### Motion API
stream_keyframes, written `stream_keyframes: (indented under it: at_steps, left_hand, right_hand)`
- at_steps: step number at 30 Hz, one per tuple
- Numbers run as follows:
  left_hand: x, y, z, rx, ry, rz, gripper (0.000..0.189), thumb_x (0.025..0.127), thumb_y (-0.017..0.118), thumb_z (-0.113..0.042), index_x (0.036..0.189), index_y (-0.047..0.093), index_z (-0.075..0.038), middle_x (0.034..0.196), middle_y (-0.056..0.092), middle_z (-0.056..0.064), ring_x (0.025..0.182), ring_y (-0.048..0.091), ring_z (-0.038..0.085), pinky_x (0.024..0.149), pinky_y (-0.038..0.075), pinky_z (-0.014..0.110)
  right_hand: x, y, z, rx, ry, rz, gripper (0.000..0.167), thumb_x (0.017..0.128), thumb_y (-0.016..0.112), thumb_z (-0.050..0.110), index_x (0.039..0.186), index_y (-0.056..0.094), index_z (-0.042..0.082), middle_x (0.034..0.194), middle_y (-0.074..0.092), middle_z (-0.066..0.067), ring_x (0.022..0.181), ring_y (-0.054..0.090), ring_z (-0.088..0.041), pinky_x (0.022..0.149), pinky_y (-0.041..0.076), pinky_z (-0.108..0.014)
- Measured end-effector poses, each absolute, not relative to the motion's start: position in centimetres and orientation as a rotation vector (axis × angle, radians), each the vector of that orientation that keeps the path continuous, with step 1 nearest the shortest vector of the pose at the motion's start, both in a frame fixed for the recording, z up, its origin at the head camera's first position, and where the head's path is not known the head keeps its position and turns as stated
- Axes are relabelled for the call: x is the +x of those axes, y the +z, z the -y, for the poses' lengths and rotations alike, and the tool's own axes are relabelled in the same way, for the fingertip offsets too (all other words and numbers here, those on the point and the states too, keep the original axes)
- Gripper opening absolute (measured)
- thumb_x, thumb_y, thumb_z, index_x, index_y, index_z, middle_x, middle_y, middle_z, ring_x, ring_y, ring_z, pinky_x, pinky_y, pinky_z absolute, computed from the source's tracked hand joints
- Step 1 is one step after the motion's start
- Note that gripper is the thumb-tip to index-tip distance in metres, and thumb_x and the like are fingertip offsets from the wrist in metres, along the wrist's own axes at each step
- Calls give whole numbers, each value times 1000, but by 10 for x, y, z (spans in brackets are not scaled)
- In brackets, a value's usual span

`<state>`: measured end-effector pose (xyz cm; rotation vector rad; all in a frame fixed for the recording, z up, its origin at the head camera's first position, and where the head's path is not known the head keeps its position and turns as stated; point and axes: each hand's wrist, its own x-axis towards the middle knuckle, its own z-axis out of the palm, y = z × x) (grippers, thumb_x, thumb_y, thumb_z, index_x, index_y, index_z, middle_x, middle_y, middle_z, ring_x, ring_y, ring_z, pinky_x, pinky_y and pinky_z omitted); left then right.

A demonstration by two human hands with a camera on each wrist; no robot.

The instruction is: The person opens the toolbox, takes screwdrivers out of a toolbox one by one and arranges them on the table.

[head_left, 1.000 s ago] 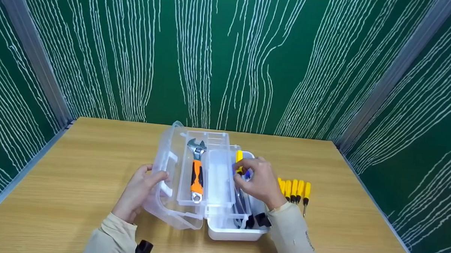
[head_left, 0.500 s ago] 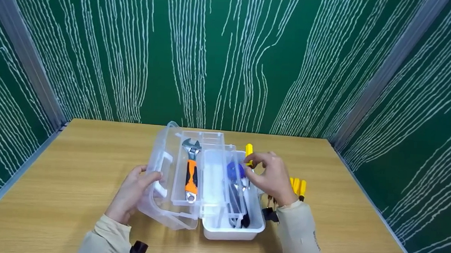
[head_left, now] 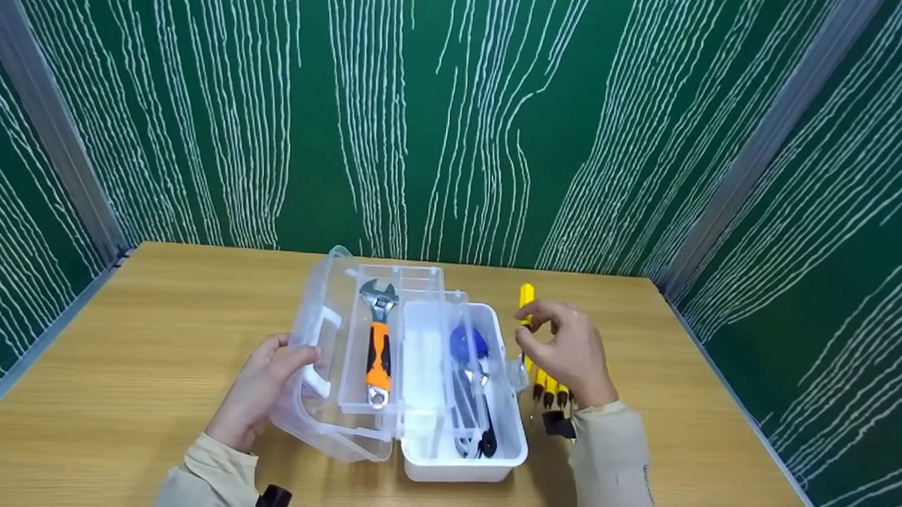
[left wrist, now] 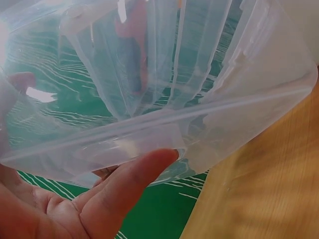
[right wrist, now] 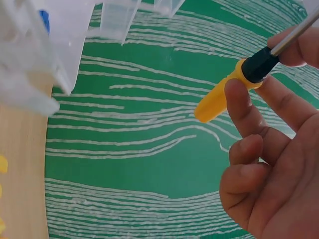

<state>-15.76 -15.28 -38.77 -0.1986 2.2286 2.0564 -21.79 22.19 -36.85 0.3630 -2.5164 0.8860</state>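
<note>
A toolbox (head_left: 464,473) with a white base stands on the table, its clear lid (head_left: 325,410) swung to the left. My left hand (head_left: 255,389) grips the lid's edge; in the left wrist view the thumb (left wrist: 134,181) presses along the plastic. Just right of the box, my right hand (head_left: 567,355) pinches a yellow-handled screwdriver (right wrist: 219,102) between thumb and fingers, handle end upward in the head view. An adjustable wrench (head_left: 379,348) with an orange and black handle lies in the raised clear tray. Inside the base are a round blue item (head_left: 469,344) and several metal tools (head_left: 469,412).
Several more yellow-handled screwdrivers (head_left: 550,388) lie on the table (head_left: 117,362) beneath and beside my right hand. A clear latch (head_left: 518,374) sticks out from the base's right side. Green walls (head_left: 456,118) with white lines surround the table.
My right hand has moved right with the screwdriver, from above the box to beyond its right rim. The left hand keeps hold of the lid. The head view has shifted slightly.
</note>
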Motion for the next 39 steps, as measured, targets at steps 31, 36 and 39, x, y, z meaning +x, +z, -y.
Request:
stream_keyframes:
  at_steps: [31,36,39]
  left_hand:
    - [-159,-388,152,-170,2024,-2247,53,90,56,-31,133,37,-5,117,53,19,93,59,26,74,52,35]
    - [-159,-389,153,-176,1994,-2276,54,91,56,-33,133,38,-5,119,51,18,96,57,26,75,51,34]
    - [-158,-389,153,-181,1985,-2277,55,91,56,-34,133,37,-5,121,50,18,99,56,26,77,50,34]
  right_hand:
    - [-231,-391,-327,-84,920,2761,23,88,64,29,107,68,16,104,67,-13,88,55,-28,68,47,-31]
    - [-232,-402,-346,-211,996,2830,30,89,64,32,114,65,14,114,62,-17,98,52,-32,78,46,-35]
    - [-233,-411,-356,-293,1027,2864,34,89,64,33,117,63,13,116,59,-18,101,50,-32,80,44,-36]
